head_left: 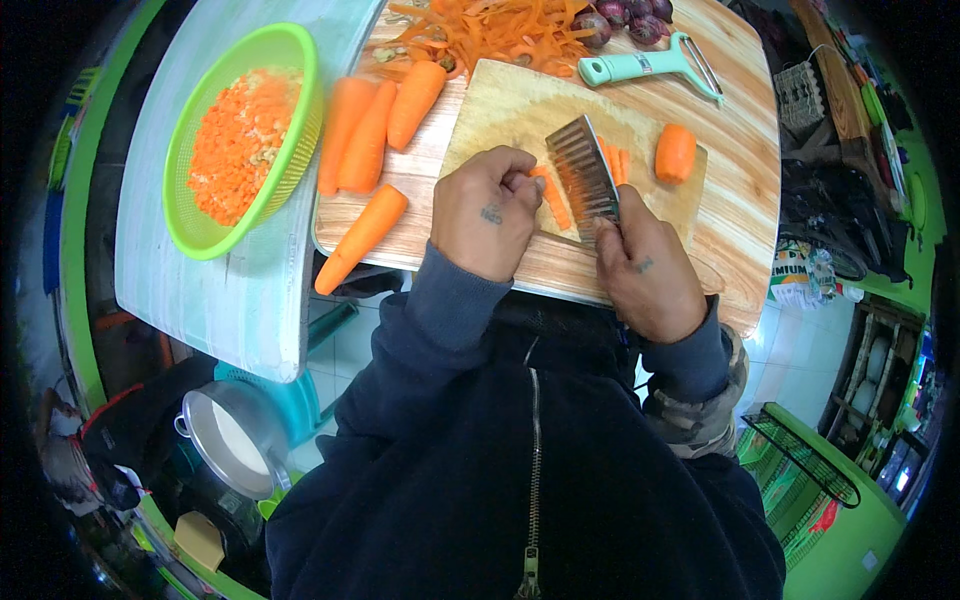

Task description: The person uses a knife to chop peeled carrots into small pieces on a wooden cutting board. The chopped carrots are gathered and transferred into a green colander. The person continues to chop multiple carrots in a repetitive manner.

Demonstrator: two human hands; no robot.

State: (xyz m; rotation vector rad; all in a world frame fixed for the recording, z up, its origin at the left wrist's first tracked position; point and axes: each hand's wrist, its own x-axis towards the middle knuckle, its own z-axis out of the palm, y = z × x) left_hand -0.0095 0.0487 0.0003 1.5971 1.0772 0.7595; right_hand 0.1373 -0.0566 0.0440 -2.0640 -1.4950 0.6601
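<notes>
My right hand (649, 266) grips a crinkle cutter with a wavy metal blade (583, 172), tilted over a wooden cutting board (517, 112). Cut carrot sticks (555, 201) lie left of the blade, and more carrot pieces (619, 163) show behind it. The curled fingers of my left hand (491, 206) hold the near sticks at their upper left end; the fingertips are partly hidden. At the board's right side rests a short peeled carrot chunk (676, 154).
Peeled carrots (367, 154) lie left of the board, one carrot (361, 238) overhanging the table edge. A green colander (300, 176) holds diced carrot. Beyond are carrot peelings (502, 30), red onions (630, 19) and a mint-green peeler (637, 66). A metal pot (259, 405) stands lower left.
</notes>
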